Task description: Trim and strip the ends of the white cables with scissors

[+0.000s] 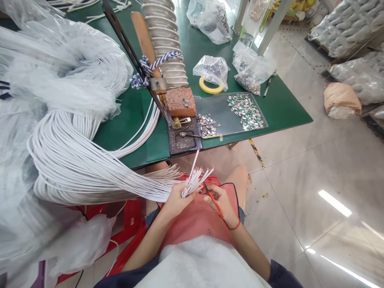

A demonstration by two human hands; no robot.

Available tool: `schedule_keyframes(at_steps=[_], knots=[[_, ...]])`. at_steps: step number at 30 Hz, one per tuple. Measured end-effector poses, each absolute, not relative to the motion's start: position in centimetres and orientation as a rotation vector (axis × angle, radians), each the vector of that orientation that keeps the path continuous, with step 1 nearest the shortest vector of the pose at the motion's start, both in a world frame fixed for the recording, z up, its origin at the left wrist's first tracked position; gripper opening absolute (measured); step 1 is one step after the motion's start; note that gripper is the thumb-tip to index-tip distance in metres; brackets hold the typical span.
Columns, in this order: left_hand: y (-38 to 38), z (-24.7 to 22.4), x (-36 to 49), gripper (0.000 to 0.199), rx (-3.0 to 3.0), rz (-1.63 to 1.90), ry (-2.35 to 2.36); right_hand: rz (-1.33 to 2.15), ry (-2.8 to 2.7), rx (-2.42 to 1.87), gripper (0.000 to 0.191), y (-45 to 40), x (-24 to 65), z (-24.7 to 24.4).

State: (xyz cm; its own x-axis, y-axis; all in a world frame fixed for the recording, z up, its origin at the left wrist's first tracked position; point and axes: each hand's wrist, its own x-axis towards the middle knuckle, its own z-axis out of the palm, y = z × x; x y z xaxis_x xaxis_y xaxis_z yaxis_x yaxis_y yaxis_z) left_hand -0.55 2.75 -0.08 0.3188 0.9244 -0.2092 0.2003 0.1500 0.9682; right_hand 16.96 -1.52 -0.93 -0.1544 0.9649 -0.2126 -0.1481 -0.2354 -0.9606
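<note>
Cables (pixel 126 176) in left hand (pixel 177 201), cutters (pixel 215 205) in right hand (pixel 225 203)

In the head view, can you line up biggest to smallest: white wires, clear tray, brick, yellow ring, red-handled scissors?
1. White wires
2. Clear tray
3. Brick
Unsure: yellow ring and red-handled scissors; the scissors are nearer and partly covered.

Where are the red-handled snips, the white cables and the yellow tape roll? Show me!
Red-handled snips (pixel 215 202), head view: on the handle.
White cables (pixel 120 173), head view: midway along the bundle.
Yellow tape roll (pixel 210 91), head view: on the ring's near edge.
</note>
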Motion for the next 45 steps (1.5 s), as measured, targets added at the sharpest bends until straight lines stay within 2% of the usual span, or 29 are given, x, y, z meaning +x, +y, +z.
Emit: schedule_keyframes(at_steps=[14, 27, 34, 45], knots=[[3.0, 0.4, -0.2, 0.024, 1.217, 0.747, 1.256, 1.542, -0.963, -1.296, 0.031, -1.5, 17.1, -0.7], [3.1, 0.5, 0.0, 0.03, 1.053, 0.751, 1.255, 1.511, -0.847, -1.381, 0.033, -1.3, 16.9, -0.8], [3.1, 0.7, -0.2, 0.031, 1.028, 0.803, 1.164, 1.466, -0.714, -1.339, 0.029, -1.0, 16.8, 0.3], [2.8, 0.7, -0.3, 0.034, 1.096, 0.724, 1.118, 1.338, -0.91, -1.421, 0.024, -1.3, 18.2, 2.9]])
